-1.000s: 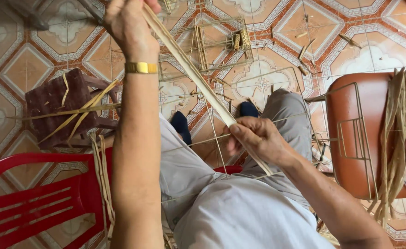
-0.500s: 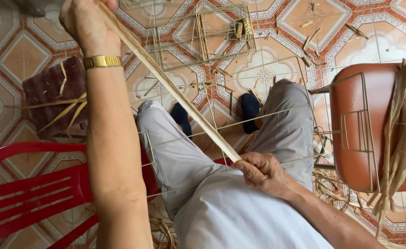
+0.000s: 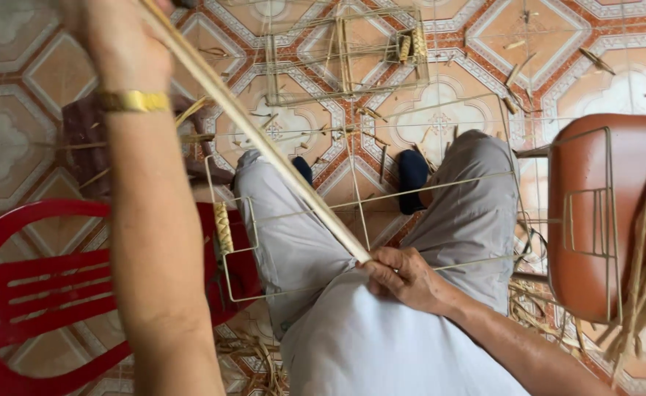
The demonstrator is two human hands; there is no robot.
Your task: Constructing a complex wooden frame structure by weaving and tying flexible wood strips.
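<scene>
The patterned orange-and-cream tiled floor (image 3: 455, 110) carries a bare wire frame (image 3: 345, 55), scattered dry straw scraps (image 3: 517, 73), a red plastic chair (image 3: 29, 293) and a brown stool (image 3: 587, 213).

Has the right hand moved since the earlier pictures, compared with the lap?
Yes. The right hand has drawn back from above the knees to the lap, toward the body, gripping the lower end of the fibre strip.

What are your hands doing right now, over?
Left hand raised, right hand at lap, both gripping one straw strand stretched taut. Wire frame resting across knees. Nothing blocking.
</scene>
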